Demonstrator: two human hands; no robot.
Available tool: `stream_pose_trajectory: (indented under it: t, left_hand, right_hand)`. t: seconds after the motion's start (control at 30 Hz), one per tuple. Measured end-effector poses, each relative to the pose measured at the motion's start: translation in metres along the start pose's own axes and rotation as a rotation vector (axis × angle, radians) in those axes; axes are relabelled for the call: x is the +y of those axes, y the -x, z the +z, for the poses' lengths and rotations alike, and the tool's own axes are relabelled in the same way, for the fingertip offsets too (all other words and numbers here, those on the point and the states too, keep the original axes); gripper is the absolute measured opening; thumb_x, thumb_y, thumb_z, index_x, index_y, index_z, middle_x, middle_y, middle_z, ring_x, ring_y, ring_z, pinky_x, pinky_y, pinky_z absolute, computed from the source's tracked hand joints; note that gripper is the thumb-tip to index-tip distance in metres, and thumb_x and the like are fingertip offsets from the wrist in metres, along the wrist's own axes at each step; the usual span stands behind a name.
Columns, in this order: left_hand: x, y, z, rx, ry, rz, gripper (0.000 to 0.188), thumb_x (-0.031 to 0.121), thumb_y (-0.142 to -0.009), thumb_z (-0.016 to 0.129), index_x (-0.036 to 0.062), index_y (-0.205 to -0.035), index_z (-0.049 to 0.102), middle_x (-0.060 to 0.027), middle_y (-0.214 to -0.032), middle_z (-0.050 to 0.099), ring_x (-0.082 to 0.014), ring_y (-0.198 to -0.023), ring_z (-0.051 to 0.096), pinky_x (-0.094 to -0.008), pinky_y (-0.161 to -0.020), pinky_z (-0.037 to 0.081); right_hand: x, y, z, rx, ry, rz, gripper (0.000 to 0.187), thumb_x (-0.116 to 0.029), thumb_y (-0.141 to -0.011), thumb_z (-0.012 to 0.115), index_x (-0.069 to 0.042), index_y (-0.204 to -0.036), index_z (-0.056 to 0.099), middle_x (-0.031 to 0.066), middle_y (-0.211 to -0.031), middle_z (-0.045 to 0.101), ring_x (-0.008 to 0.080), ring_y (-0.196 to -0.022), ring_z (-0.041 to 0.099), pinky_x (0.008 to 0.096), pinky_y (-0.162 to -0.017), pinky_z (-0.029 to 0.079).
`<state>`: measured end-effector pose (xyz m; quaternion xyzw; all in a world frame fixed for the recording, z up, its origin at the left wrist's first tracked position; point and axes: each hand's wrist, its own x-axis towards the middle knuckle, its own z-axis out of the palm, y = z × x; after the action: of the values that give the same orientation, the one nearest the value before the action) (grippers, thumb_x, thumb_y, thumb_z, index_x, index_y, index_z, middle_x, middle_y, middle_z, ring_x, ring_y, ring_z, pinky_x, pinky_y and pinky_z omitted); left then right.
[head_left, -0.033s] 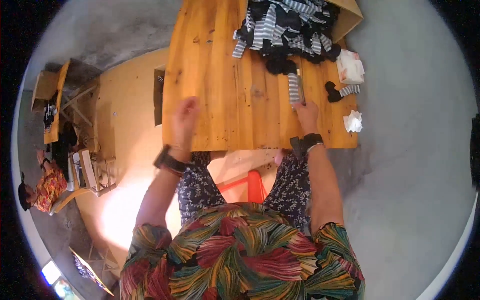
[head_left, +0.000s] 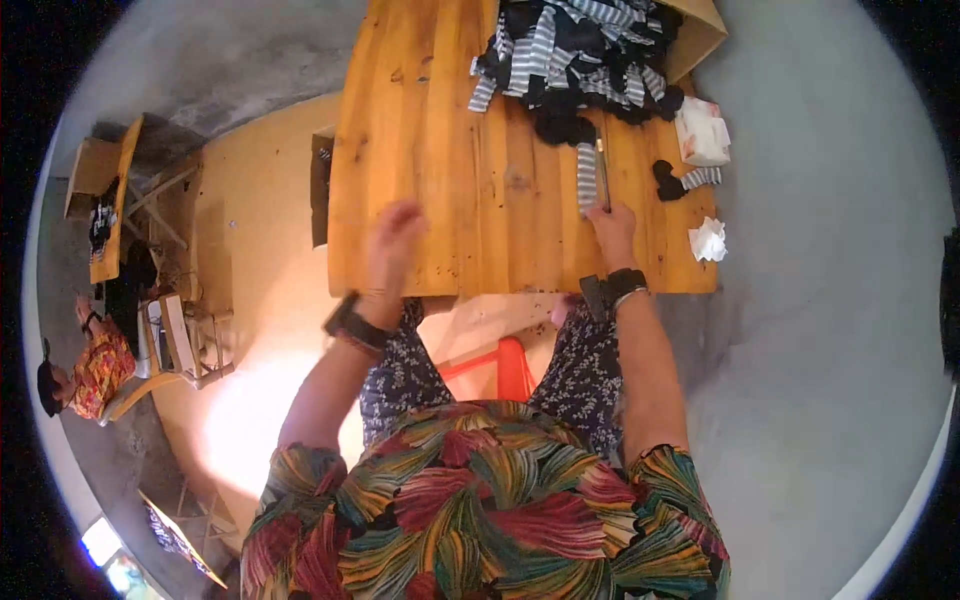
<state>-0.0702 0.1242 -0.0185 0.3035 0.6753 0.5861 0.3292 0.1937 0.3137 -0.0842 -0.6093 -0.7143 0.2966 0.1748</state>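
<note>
My right hand (head_left: 614,232) is closed round a slim dark stick-like tool (head_left: 603,172) with a pale, gold-looking tip; its exact kind is too small to tell. The fingers also meet the near end of a grey-and-white striped sock (head_left: 586,180) with a black part, lying lengthwise on the wooden table. Its black end reaches toward a heap of black and striped socks (head_left: 545,60). Over the left half of the table hangs my left hand (head_left: 395,245), blurred, its fingers loosely apart and nothing visible in them.
At the far right a cardboard box (head_left: 698,38) lies behind the sock heap. A tissue pack (head_left: 703,135), another striped sock (head_left: 700,178) and a crumpled white tissue (head_left: 708,240) line the right edge. A red stool (head_left: 512,368) shows below. Someone in a patterned shirt (head_left: 103,375) sits far left.
My left hand has shifted a little to the right over the table. The right hand, the tool and the sock stay together, almost unmoved.
</note>
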Motion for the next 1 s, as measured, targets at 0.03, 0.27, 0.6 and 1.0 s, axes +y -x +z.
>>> stream_pose_trajectory:
  t: [0.03,0.27,0.6,1.0]
  left_hand:
    - [-0.006,0.016,0.016,-0.050,0.055,-0.063,0.018,0.001,-0.078,0.055,0.0018,-0.096,0.058,-0.0008,-0.087,0.058,-0.0117,-0.082,0.053,-0.0237,-0.075,0.044]
    - [0.005,0.100,0.073,-0.318,0.242,-0.411,0.020,0.009,-0.077,0.059,0.0007,-0.095,0.056,-0.0039,-0.081,0.058,-0.0124,-0.073,0.056,-0.0247,-0.067,0.046]
    - [-0.008,0.113,0.065,-0.246,0.178,-0.399,0.023,0.015,-0.077,0.058,0.0008,-0.095,0.056,-0.0014,-0.073,0.056,-0.0106,-0.063,0.053,-0.0236,-0.060,0.043]
    - [0.002,0.106,0.067,-0.138,0.510,-0.308,0.011,0.008,-0.079,0.057,0.0001,-0.087,0.058,-0.0040,-0.076,0.059,-0.0117,-0.068,0.055,-0.0236,-0.063,0.045]
  right_hand:
    - [0.002,0.008,0.005,-0.083,-0.180,0.045,0.027,-0.024,-0.066,0.065,-0.002,-0.080,0.058,0.0172,-0.076,0.060,0.0341,-0.075,0.058,0.0422,-0.064,0.045]
    - [-0.014,0.018,0.007,0.103,-0.192,-0.079,0.025,-0.021,-0.070,0.061,-0.001,-0.084,0.057,0.0183,-0.080,0.060,0.0341,-0.078,0.058,0.0422,-0.068,0.045]
    - [-0.035,0.086,0.024,-0.153,0.057,-0.241,0.021,-0.016,-0.081,0.051,0.003,-0.082,0.059,0.0172,-0.076,0.061,0.0300,-0.074,0.061,0.0371,-0.062,0.047]
    - [-0.092,0.167,-0.028,-0.663,-0.914,0.047,0.017,-0.021,-0.082,0.057,-0.006,-0.087,0.060,-0.0098,-0.060,0.042,0.0000,-0.045,0.032,0.0164,-0.039,0.021]
